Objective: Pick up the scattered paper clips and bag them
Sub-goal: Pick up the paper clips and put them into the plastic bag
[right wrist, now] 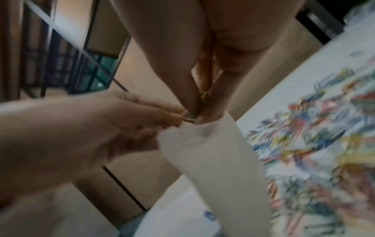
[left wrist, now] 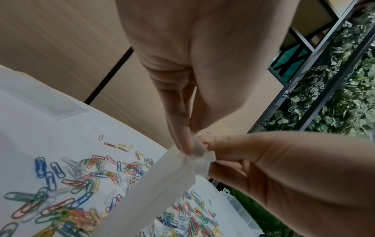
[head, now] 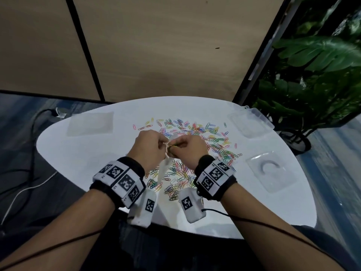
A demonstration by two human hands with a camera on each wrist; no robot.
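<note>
Many coloured paper clips lie scattered over the white round table. Above them my left hand pinches the mouth of a small translucent bag, which hangs down toward the table. The left wrist view shows that pinch on the bag. My right hand meets it at the bag's mouth and pinches a few green and yellow clips. In the blurred right wrist view the right fingertips reach into the bag with a green clip between them.
A second flat clear bag lies at the back left of the table. A clear plastic box stands at the back right, and a clear tray lies nearer on the right. A leafy plant stands beyond the right edge. Cables run over the floor to the left.
</note>
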